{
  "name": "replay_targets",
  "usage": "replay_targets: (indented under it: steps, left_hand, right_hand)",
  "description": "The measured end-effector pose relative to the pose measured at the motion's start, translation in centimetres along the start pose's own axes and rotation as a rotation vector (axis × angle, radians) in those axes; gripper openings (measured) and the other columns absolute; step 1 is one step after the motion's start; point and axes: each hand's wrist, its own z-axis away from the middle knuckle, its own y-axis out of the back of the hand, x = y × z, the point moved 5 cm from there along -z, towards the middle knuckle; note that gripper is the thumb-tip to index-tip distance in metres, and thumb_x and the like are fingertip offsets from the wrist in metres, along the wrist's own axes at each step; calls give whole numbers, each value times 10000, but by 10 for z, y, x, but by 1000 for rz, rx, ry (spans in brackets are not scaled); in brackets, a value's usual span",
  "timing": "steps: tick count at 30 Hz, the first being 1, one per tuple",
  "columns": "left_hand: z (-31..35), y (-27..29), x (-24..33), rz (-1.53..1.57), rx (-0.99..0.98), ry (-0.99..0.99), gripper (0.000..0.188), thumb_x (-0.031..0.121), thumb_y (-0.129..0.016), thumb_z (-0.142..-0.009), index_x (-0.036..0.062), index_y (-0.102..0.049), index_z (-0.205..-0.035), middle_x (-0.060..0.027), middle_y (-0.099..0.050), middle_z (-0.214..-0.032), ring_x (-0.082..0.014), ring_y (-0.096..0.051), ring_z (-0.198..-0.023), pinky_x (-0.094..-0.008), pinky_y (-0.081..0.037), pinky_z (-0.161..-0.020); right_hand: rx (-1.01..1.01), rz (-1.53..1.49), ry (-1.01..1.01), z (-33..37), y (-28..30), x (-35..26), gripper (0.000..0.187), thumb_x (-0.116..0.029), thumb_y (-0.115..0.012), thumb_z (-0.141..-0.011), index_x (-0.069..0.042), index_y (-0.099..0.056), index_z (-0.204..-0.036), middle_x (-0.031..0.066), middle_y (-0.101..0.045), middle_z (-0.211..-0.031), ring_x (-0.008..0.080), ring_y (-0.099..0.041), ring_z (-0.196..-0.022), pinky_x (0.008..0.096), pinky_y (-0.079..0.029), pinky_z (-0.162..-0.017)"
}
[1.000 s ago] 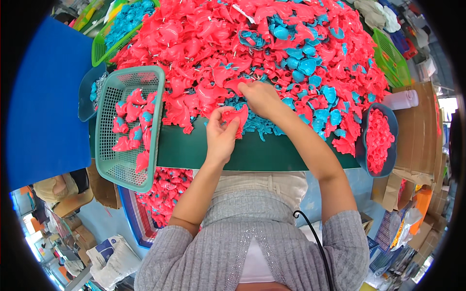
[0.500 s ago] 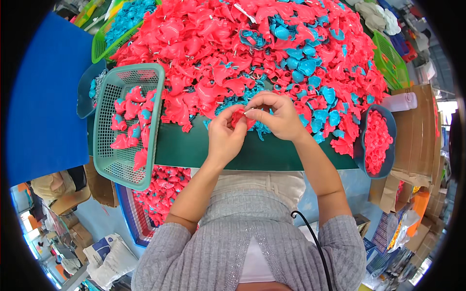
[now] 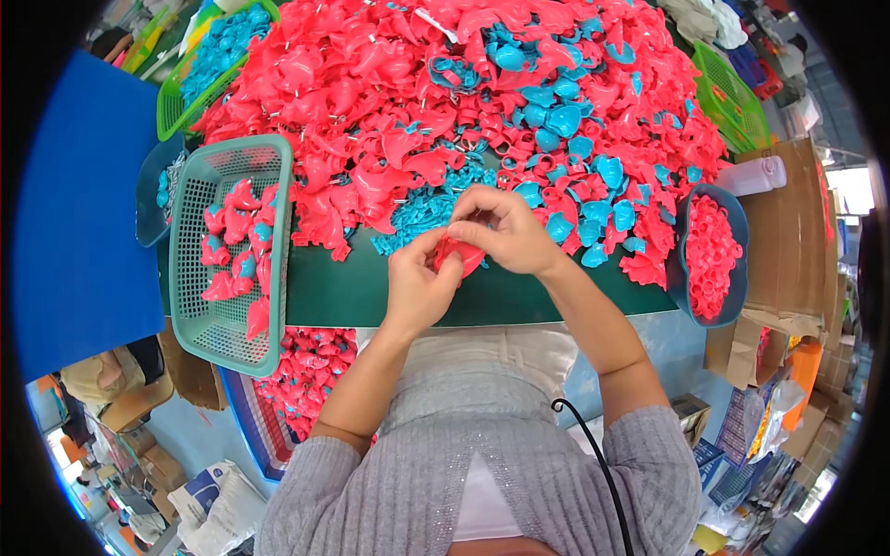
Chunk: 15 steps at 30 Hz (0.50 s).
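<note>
Left hand (image 3: pixel 419 283) and right hand (image 3: pixel 505 232) both pinched shut on a small red plastic part (image 3: pixel 457 254) (near the dark green bench's (image 3: pixel 371 292) front edge), teal mesh basket (image 3: pixel 227 250) at its left end, white cylindrical bottle (image 3: pixel 753 174) at its right edge.

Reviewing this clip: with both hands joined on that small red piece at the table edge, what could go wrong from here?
The red piece is pinched between the left hand and right hand over the bare green table edge; a slip would likely drop it into the lap or onto the floor. The red and blue pile rises right behind the hands, so an elbow or wrist could push parts off. The teal basket overhangs the edge and might tip.
</note>
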Motion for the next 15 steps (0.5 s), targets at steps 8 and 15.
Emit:
replay_targets:
  steps: [8,15]
  left_hand:
    - [-4,3,-39,489,27,350,230,-5,-571,-853,25,-527,-1077,-93,-626,-890,-160,-634,-731,-292,-536,-618]
    - [-8,-9,-45,635,-22,362,253,-5,-570,-868,57,-470,-1092,-111,-590,-1001,-199,-630,-770,-303,-532,-570]
  right_hand:
    - [360,626,243,12,39,-9,192,-200,-723,-785,-41,-663,-875,70,-640,-869,185,-586,-733,324,-462,-638]
    - [502,1588,-16,7,54,5,279,-305,-716,-745,-44,-652,-669,136,-621,-678,308,-585,-711,428,-464,-616]
